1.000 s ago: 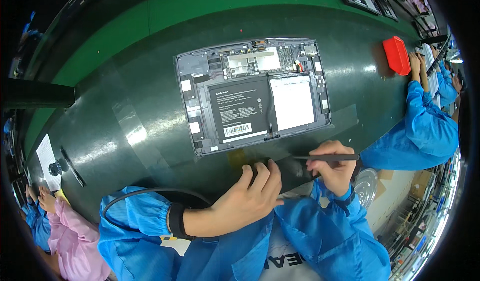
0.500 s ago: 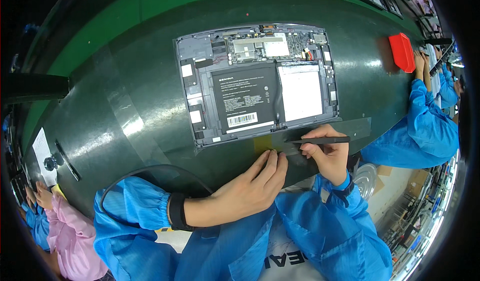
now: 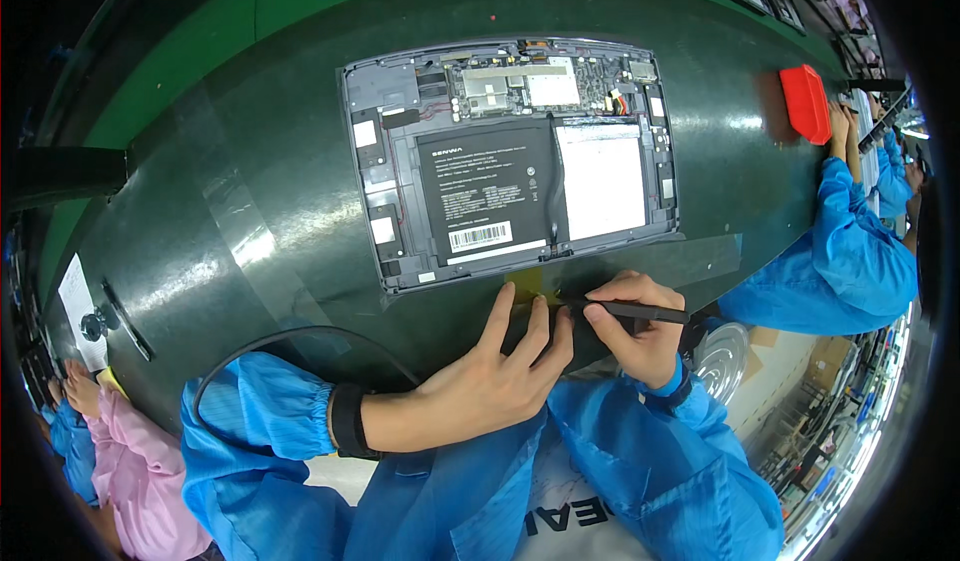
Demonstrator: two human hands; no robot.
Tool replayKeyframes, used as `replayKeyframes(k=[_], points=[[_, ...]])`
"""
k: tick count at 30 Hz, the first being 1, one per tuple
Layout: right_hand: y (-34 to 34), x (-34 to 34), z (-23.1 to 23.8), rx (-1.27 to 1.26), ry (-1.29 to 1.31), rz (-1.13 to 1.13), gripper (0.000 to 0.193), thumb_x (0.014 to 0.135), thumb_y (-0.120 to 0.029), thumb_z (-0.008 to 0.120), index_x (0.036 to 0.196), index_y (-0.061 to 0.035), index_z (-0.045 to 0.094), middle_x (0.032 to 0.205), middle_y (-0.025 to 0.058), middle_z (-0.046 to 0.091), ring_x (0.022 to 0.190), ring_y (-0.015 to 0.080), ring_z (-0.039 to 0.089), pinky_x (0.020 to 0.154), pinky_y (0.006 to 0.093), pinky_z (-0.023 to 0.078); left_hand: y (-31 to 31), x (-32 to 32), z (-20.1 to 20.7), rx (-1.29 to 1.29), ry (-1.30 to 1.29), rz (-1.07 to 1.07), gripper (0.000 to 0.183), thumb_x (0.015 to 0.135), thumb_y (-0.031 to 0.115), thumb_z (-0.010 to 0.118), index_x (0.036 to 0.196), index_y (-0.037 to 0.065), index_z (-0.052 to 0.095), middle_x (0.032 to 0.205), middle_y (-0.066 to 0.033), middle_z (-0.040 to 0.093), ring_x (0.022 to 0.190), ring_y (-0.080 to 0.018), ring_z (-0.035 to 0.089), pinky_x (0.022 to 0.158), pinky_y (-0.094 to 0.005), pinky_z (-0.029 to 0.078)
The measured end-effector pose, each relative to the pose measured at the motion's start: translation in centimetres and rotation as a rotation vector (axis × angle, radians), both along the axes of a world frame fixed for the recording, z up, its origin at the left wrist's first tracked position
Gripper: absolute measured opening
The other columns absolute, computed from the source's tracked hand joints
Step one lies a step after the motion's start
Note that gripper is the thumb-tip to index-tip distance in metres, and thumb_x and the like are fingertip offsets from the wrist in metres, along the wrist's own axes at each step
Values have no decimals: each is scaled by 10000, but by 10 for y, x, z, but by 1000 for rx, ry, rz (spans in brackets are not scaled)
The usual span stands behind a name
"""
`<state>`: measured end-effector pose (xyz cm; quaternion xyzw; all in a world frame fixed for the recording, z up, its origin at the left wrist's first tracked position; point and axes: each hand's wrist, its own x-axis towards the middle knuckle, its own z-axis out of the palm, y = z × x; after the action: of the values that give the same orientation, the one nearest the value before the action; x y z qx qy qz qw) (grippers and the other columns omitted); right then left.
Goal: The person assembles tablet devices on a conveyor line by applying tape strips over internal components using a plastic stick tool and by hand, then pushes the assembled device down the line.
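An opened tablet (image 3: 385,277) lies on the dark green table, showing its circuit board (image 3: 530,86), a black battery (image 3: 485,196) and a white panel (image 3: 603,183). Just below its front edge, a strip of yellow tape (image 3: 525,289) is on the tabletop. My left hand (image 3: 480,376) rests beside that strip with its fingers spread, the index fingertip at the tape. From the right, my right hand (image 3: 645,336) grips slim black tweezers (image 3: 645,311), their tip close to my left fingertips. Whether the tip touches anything there is too small to tell.
A black cable (image 3: 290,335) curves by my left forearm. Far left lie a white sheet (image 3: 76,291) and a black pen-like tool (image 3: 126,321). A red tray (image 3: 804,104) stands at right, near a co-worker's hands. Clear tape (image 3: 690,261) covers part of the table.
My left fingers have spread apart, the index reaching forward to the yellow tape. My right hand has shifted slightly left and down, bringing the tweezers' tip nearer the left fingertips.
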<state>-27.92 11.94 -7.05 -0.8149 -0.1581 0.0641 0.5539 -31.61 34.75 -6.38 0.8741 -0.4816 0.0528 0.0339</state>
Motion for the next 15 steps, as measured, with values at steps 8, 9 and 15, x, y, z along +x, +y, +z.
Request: replayKeyframes(k=[8, 9, 15], points=[[0, -5, 7, -40, -375, 83, 305, 778, 44, 808, 1066, 21, 712, 763, 146, 711, 605, 237, 693, 556, 302, 538, 1, 2, 2, -42, 17, 28, 383, 882, 281, 597, 1124, 18, 738, 1287, -164, 634, 1216, -343, 575, 1070, -630, 455], [-6, -3, 10, -20, -341, 71, 290, 787, 47, 805, 1056, 26, 699, 761, 153, 711, 626, 242, 705, 572, 312, 548, 2, 4, 4, -61, 15, 40, 375, 885, 271, 596, 1115, 11, 739, 1283, -168, 637, 1212, -342, 581, 1066, -613, 458], [-35, 31, 15, 224, -283, -128, 305, 798, -62, 891, 952, 36, 646, 768, 168, 725, 714, 218, 706, 641, 312, 535, 17, 31, 47, -113, -8, -10, 378, 853, 237, 621, 1147, 17, 712, 1128, -103, 632, 1008, -247, 603, 901, -394, 502]])
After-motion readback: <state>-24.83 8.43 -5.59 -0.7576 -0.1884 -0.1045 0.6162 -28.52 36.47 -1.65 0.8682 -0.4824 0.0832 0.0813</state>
